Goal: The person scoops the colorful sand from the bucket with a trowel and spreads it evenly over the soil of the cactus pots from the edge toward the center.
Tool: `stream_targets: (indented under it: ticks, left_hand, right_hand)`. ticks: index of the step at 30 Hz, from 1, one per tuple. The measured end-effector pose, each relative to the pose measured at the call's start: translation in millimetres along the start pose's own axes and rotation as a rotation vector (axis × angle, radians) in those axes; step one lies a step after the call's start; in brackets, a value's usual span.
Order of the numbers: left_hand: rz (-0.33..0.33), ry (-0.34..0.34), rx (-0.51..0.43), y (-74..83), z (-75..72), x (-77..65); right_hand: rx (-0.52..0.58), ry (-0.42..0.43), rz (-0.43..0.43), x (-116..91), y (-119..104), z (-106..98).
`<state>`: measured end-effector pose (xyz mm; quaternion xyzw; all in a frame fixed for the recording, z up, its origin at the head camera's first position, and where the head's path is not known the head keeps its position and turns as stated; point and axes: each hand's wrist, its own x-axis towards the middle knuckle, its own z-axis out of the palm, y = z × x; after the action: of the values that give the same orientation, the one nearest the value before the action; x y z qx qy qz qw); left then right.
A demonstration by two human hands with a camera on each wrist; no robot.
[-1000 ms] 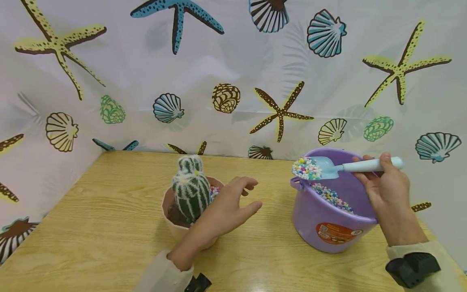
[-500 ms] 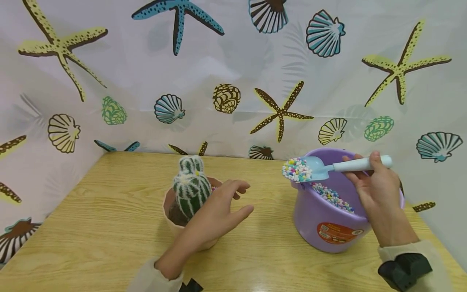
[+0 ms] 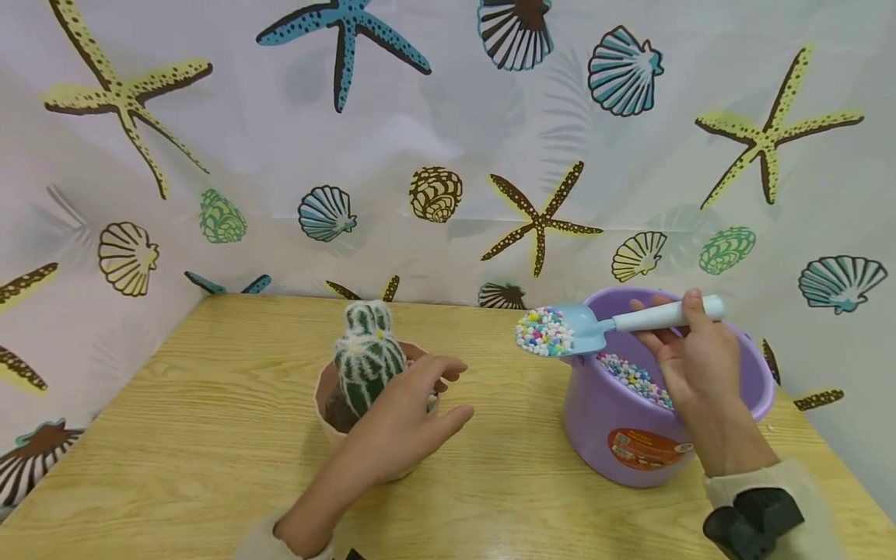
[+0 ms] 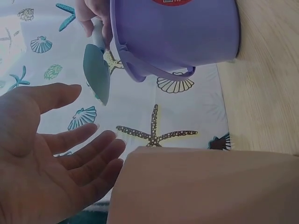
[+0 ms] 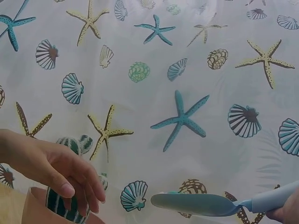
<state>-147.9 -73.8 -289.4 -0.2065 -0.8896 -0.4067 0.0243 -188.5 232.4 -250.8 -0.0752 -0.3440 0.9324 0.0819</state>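
Note:
My right hand [image 3: 696,365] grips the pale handle of a light blue hand trowel [image 3: 588,327], held level over the left rim of a purple bucket [image 3: 616,435]. Multicoloured pebbles [image 3: 544,332] fill the trowel's blade, and more lie inside the bucket. My left hand [image 3: 402,416], fingers loosely bent and holding nothing, is over the right side of a peach flowerpot [image 3: 329,432]. A fuzzy green cactus [image 3: 367,365] stands in that pot, with soil at its left and some pebbles showing at its right. In the left wrist view, the pot wall [image 4: 201,186] is close beside the fingertips.
Both containers stand on a wooden table [image 3: 189,435]. A white cloth [image 3: 448,124] printed with starfish and shells hangs behind the table and at its sides. The bucket's handle [image 4: 163,72] hangs down its side.
My right hand has carried the loaded trowel leftward, from above the bucket to past its left rim. The left hand has shifted slightly left and down over the pot.

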Motion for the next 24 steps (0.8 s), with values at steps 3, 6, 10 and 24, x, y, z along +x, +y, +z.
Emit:
stream_targets:
  ticks: [3,6,10,24]
  left_hand:
    - [0.01,-0.01,-0.004,-2.1,-3.8,-5.8]
    - [0.031,-0.015,-0.009,-4.2,-7.2,-12.5]
    - [0.031,-0.016,0.011,-6.2,-11.1,-21.8]
    - [-0.024,-0.012,0.145,-8.2,-25.8,-53.7]
  right_hand:
    - [-0.013,0.011,0.004,-1.6,4.7,3.2]
    - [-0.054,0.004,0.004,-3.0,9.5,6.5]
    - [-0.093,0.003,0.005,-4.7,15.6,11.9]
    - [-0.068,-0.024,0.013,-9.9,39.5,32.5]
